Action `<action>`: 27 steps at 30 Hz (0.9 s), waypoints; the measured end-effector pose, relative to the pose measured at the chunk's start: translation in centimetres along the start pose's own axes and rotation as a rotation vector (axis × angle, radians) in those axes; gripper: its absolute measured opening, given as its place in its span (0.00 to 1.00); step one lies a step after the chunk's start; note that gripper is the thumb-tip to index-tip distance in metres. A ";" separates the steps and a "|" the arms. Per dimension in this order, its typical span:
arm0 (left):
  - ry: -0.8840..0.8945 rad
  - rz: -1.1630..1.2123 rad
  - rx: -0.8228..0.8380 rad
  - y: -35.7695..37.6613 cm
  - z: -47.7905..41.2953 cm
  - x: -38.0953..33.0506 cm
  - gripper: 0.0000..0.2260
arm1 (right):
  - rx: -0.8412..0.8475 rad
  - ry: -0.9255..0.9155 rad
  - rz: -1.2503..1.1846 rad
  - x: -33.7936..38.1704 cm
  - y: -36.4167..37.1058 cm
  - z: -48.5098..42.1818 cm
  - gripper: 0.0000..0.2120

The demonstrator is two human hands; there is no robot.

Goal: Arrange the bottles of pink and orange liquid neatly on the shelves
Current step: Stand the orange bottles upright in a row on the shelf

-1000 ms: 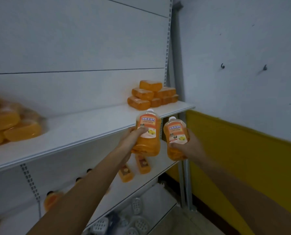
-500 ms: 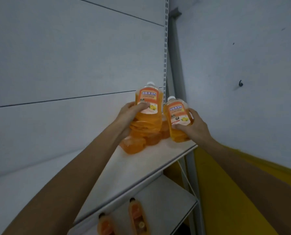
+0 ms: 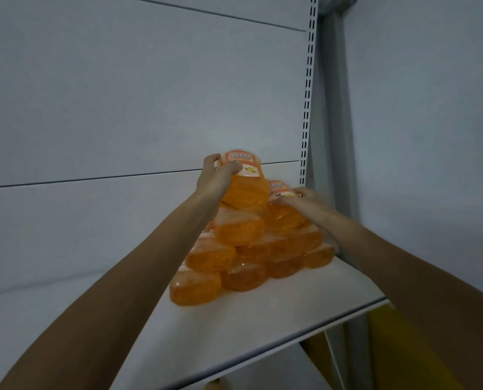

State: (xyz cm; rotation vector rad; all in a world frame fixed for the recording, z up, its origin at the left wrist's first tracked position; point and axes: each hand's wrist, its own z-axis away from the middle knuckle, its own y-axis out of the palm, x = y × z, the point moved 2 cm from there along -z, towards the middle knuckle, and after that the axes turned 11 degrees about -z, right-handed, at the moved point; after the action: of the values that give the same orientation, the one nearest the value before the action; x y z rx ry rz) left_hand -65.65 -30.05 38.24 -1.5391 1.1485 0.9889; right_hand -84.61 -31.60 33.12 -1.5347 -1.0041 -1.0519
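Entry 1: top bottle (image 3: pixel 244 190), orange liquid, label fwd, at peak of stack (image 3: pixel 234 266); L hand (image 3: pixel 213 180) grips it, fingers curled round its upper part. Entry 2: 2nd bottle (image 3: pixel 283 216), orange, lower & just R of top bottle, on stack's R side nr slotted upright (image 3: pixel 307 108); R hand (image 3: pixel 305 199) holds it, fingers wrapped over label end. Stack: orange bottles lying flat in tiers, bases fwd, at R end of white shelf (image 3: pixel 262 319), against grey back panel (image 3: pixel 122 108).
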 end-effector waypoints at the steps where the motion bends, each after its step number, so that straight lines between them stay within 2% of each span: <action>1: -0.009 -0.026 -0.032 0.6 -0.1 0.0 0.24 | 0.049 0.013 0.015 -0.1 -0.1 -0.4 0.33; 5: -0.053 -0.097 -0.131 2.1 -0.3 0.4 0.25 | 0.175 0.066 0.097 0.2 0.0 -1.7 0.33; 9: -0.099 -0.149 -0.262 3.4 0.1 0.8 0.23 | 0.154 0.057 0.268 -0.1 -0.6 -2.3 0.43; 12: -0.100 -0.353 -0.313 4.2 0.3 -0.2 0.16 | 0.185 0.015 0.161 -0.6 -0.3 -2.3 0.34; 14: -0.134 -0.411 -0.317 4.6 0.6 -0.5 0.15 | 0.138 -0.062 0.146 -0.9 -0.4 -2.6 0.30; 16: -0.187 -0.451 -0.305 4.6 0.9 -0.3 0.16 | 0.109 -0.153 0.133 -0.6 -0.6 -2.4 0.26; 19: -0.199 -0.443 -0.236 4.9 1.4 0.0 0.24 | 0.068 -0.247 0.090 -0.4 -1.1 -2.1 0.22; 22: -0.158 -0.414 -0.297 4.1 1.8 0.1 0.26 | 0.043 -0.338 0.135 0.3 -1.5 -1.8 0.16; 24: -0.144 -0.450 -0.332 2.8 2.7 0.0 0.25 | 0.018 -0.386 0.161 1.9 -1.7 -1.1 0.22; 27: -0.113 -0.521 -0.391 -0.1 4.9 -0.2 0.23 | 0.002 -0.496 0.167 5.5 -0.5 0.3 0.23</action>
State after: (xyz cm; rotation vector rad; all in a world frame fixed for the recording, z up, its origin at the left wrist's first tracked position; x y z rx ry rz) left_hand -65.91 -25.29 37.31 -1.9304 0.4423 0.9532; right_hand -83.50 -30.72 38.48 -1.8905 -1.1793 -0.5613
